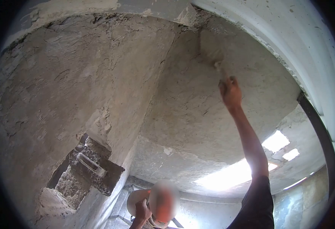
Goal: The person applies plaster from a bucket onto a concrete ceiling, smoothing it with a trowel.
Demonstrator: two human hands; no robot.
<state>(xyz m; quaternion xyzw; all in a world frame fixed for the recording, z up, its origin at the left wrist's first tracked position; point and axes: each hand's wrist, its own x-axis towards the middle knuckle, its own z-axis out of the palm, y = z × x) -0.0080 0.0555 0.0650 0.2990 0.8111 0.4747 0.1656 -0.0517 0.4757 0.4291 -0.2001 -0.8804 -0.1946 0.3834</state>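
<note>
My right hand (231, 93) is raised high, its fingers closed round the handle of a trowel (212, 45). The trowel blade lies against the grey plastered wall (198, 95) near its upper edge and is blurred. Low in the view, my left hand (142, 210) grips the rim of a pale round container (133, 202); its contents are hidden. A blurred patch with orange beside that hand cannot be made out. To the left, a mortar-covered plastering float (98, 168) with a pale handle rests at a broken hole in the wall, apart from both hands.
The rough hole (74, 185) has crumbled, jagged edges. A pale curved band (289, 42) runs along the upper right, with a dark strip (322, 141) below it. Bright openings (228, 175) show at the lower right. A plaster corner line runs down the middle.
</note>
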